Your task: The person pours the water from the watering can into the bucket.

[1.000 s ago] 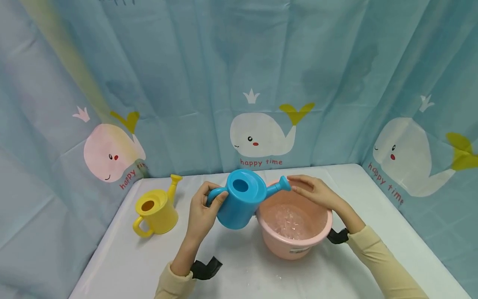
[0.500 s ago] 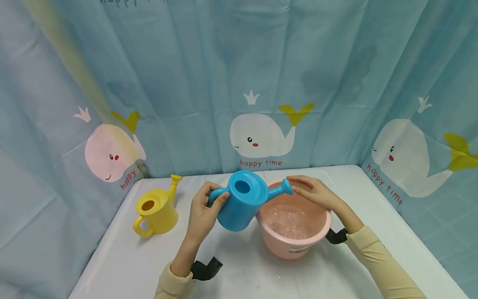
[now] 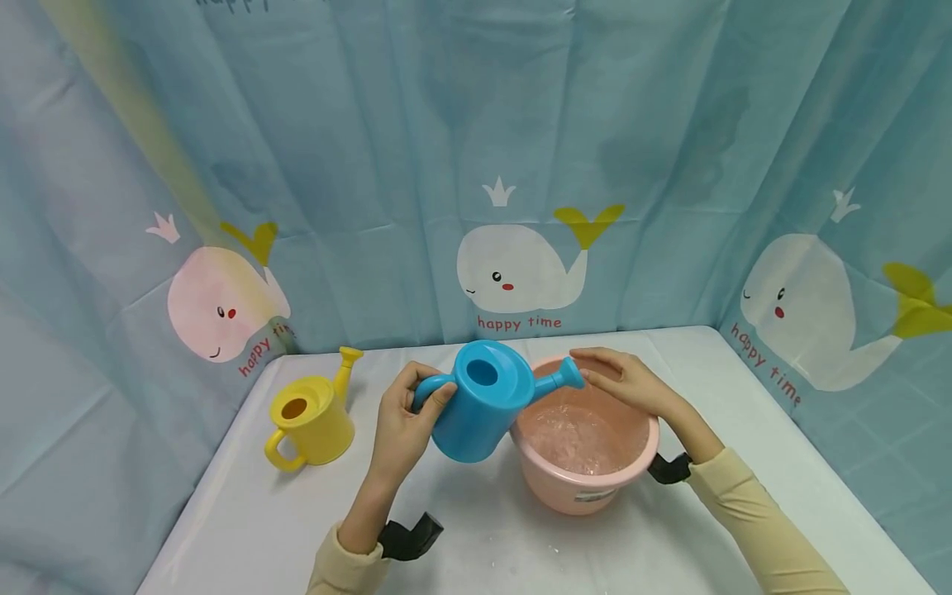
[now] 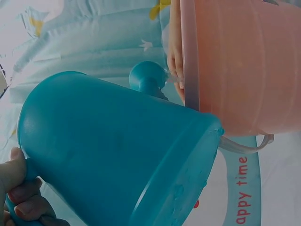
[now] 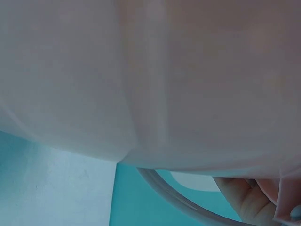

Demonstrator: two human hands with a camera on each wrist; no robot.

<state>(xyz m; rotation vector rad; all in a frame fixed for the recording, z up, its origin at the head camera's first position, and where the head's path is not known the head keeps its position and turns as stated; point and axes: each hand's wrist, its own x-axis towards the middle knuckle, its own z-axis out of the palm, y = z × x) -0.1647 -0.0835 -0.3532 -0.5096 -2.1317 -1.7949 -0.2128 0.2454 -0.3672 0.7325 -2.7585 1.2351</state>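
Observation:
My left hand (image 3: 407, 417) grips the handle of a blue watering can (image 3: 479, 413), thumb on top, and holds it tipped toward a pink basin (image 3: 565, 487). Its spout (image 3: 559, 380) reaches over the basin's left part. In the left wrist view, water runs from the spout head (image 4: 148, 75) toward the basin, and drops cling to the can's base. Rippling water (image 3: 576, 438) lies in the basin. At the basin's far right rim is my right hand (image 3: 628, 383), fingers extended close to the spout head. The right wrist view shows mostly basin wall (image 5: 141, 84), part of that hand behind it.
A yellow watering can (image 3: 316, 421) stands upright on the white table (image 3: 245, 529) at the left. Patterned blue curtains (image 3: 521, 124) enclose the back and sides. Small water drops dot the table in front of the basin. A curved basin handle (image 4: 249, 147) hangs at its side.
The blue watering can has shifted slightly right and down, its spout now a little nearer my right fingers. The water surface keeps moving. Both hands stay nearly in place.

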